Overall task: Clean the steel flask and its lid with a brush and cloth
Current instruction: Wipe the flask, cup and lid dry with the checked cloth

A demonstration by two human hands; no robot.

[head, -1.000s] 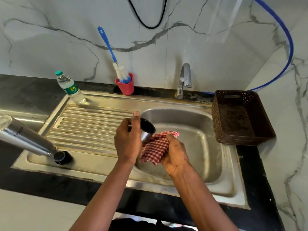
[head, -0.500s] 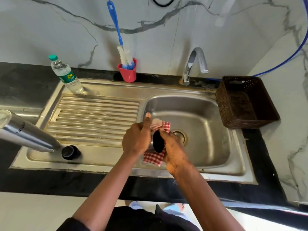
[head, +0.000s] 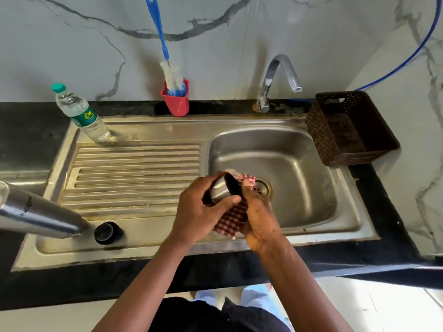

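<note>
Lid wiping over the sink [head: 302,178]: left hand [head: 201,212] grips the steel lid [head: 221,191], right hand [head: 260,216] holds the checked cloth [head: 233,219] beneath it; rotating the lid against the cloth should cover rim and wall evenly, with the flask [head: 40,218] lying well apart at left.

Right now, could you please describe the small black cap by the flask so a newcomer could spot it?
Find the ribbed drainboard left of the sink basin. Along its near edge lies a steel flask, and the black cap sits just off the flask's mouth. It is the only small black round piece there; the water bottle stands at the far corner.
</note>
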